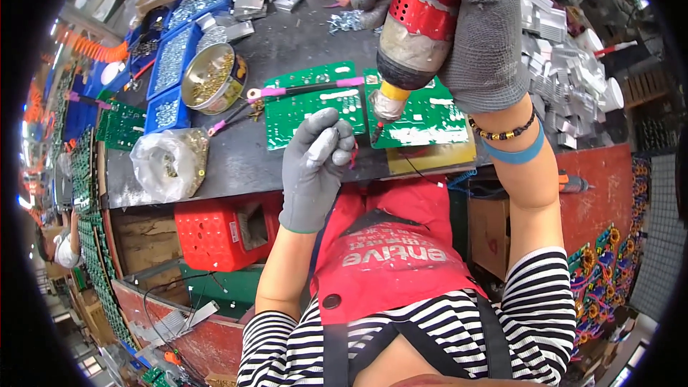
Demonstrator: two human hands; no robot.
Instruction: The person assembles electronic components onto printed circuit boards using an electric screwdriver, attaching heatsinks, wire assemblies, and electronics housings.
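Note:
My right hand point(489, 46), in a grey glove, grips a red and black power screwdriver point(416, 29). Its bit points down at the left edge of a green circuit board point(437, 118); whether it touches cannot be told. Just left lies another green circuit board point(283, 125). Across that one runs a black cable point(308, 89) with pink ends and a ring terminal. My left hand point(315, 161), also gloved, is closed in a pinch at this board's front edge. What its fingertips hold, if anything, is too small to make out.
A round tin point(223, 100) of brass-coloured screws, blue bins point(172, 61) of small hardware and a clear plastic bag point(154, 168) stand on the left. Silver metal heat sinks point(555, 64) pile up on the right. A red plastic stool point(208, 236) sits under the bench.

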